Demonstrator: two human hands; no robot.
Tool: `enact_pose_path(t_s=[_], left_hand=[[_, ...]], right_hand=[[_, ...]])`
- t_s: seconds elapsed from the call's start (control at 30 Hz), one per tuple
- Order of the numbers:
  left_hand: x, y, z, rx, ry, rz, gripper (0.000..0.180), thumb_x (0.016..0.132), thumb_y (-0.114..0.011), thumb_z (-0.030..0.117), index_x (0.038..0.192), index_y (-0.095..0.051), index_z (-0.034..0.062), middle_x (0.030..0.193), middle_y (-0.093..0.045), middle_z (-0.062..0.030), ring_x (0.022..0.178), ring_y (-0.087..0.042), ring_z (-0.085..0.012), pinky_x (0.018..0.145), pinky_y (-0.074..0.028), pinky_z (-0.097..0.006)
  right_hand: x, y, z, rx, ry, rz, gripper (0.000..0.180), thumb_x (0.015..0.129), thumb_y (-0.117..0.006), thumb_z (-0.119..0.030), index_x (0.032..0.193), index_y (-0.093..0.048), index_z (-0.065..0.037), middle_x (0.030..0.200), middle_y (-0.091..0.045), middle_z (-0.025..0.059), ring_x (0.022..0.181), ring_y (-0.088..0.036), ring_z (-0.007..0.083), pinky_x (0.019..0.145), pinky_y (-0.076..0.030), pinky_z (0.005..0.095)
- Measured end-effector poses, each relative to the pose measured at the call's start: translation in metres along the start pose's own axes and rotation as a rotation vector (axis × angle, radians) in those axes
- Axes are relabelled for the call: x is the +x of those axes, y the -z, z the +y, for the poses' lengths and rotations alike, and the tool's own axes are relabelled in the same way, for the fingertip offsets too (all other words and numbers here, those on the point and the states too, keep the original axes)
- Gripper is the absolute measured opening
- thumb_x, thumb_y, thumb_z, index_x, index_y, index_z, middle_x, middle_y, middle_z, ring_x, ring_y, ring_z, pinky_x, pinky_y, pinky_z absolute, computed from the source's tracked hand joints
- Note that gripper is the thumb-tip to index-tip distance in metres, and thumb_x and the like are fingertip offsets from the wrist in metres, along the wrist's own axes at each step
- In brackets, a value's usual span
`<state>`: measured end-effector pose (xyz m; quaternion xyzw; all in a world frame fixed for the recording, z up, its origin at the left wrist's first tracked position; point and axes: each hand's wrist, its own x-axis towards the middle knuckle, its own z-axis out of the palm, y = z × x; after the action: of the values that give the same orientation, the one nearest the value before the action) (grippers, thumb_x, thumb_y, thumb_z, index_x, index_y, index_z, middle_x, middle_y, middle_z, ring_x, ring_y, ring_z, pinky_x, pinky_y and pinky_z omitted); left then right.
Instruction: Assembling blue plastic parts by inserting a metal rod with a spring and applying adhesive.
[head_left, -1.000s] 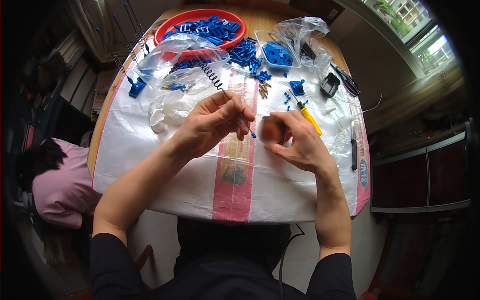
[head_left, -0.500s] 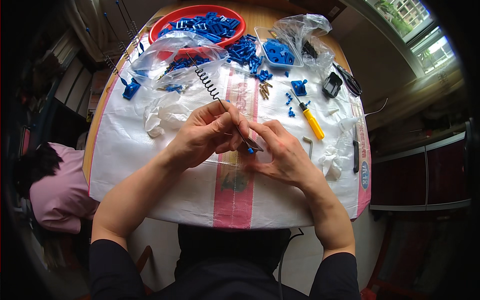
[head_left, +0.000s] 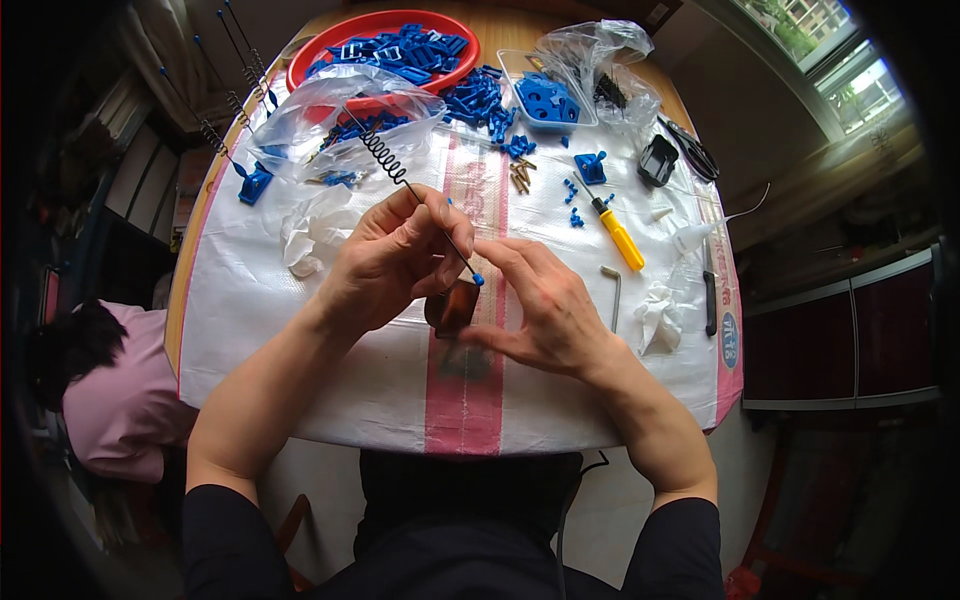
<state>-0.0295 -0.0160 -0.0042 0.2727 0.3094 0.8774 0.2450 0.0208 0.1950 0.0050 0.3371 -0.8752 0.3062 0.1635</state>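
My left hand [head_left: 395, 255] is closed on a black wire rod [head_left: 450, 243] in a slanting pinch. Above the fingers the rod winds into a coil [head_left: 382, 158]; its lower end carries a small blue tip [head_left: 478, 280]. Just under that hand is a glossy brown block-like piece [head_left: 452, 308], partly covered, whose kind I cannot make out. My right hand [head_left: 550, 310] has its fingers apart, index finger near the blue tip. Its thumb reaches the brown piece's lower edge; whether it presses on it is unclear.
At the back are a red basin [head_left: 470, 65] of blue plastic parts, plastic bags [head_left: 300, 100] and a clear tub [head_left: 545, 125]. To the right lie a yellow-handled screwdriver [head_left: 622, 240], hex key [head_left: 615, 295], crumpled tissue [head_left: 658, 318] and knife [head_left: 710, 300]. Another person [head_left: 130, 390] is at the left.
The rod and my left hand have shifted slightly left and up, and the blue tip is higher. A dark flat pointed shape between the hands has given way to the brown piece.
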Motion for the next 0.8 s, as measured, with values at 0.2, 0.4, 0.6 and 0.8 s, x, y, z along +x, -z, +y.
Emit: enact_pose_path(t_s=[0.2,0.4,0.6,0.8], left_hand=[[0.000,-0.003,-0.004,-0.003,0.007,-0.001,0.018,0.102,-0.049,0.026,0.104,-0.056,0.0087,0.097,-0.062,-0.0102,0.066,-0.054,-0.0135,0.054,-0.041,-0.021],[0.003,0.003,0.008,0.028,-0.081,0.094,0.017,0.102,-0.049,0.025,0.104,-0.059,0.0105,0.098,-0.063,-0.0101,0.066,-0.054,-0.0106,0.054,-0.039,-0.021],[0.005,0.002,0.013,0.136,-0.074,0.237,0.016,0.101,-0.052,0.023,0.103,-0.059,0.0087,0.091,-0.065,-0.0064,0.068,-0.055,-0.0077,0.054,-0.040,-0.020],[-0.002,-0.011,-0.002,0.322,-0.019,0.426,0.018,0.101,-0.053,0.023,0.102,-0.060,0.0062,0.078,-0.065,-0.0045,0.060,-0.055,-0.0080,0.050,-0.038,-0.020]], right_hand=[[0.000,-0.017,-0.010,-0.045,0.043,-0.044,0.076,0.060,-0.085,-0.033,0.122,-0.053,-0.004,0.107,-0.059,0.0131,0.100,-0.059,0.0308,0.088,-0.047,0.0401],[0.000,0.003,-0.006,-0.040,-0.043,-0.082,0.065,0.066,-0.076,-0.023,0.121,-0.053,0.000,0.096,-0.061,0.0156,0.090,-0.061,0.0314,0.079,-0.050,0.0387],[-0.007,0.046,0.017,-0.372,-0.306,-0.170,0.063,0.072,-0.074,-0.032,0.120,-0.057,0.004,0.096,-0.060,0.0160,0.092,-0.059,0.0307,0.084,-0.049,0.0386],[0.001,0.048,0.016,-0.320,-0.093,0.139,0.058,0.070,-0.082,-0.035,0.111,-0.062,0.001,0.105,-0.062,0.0146,0.101,-0.057,0.0317,0.088,-0.047,0.0409]])
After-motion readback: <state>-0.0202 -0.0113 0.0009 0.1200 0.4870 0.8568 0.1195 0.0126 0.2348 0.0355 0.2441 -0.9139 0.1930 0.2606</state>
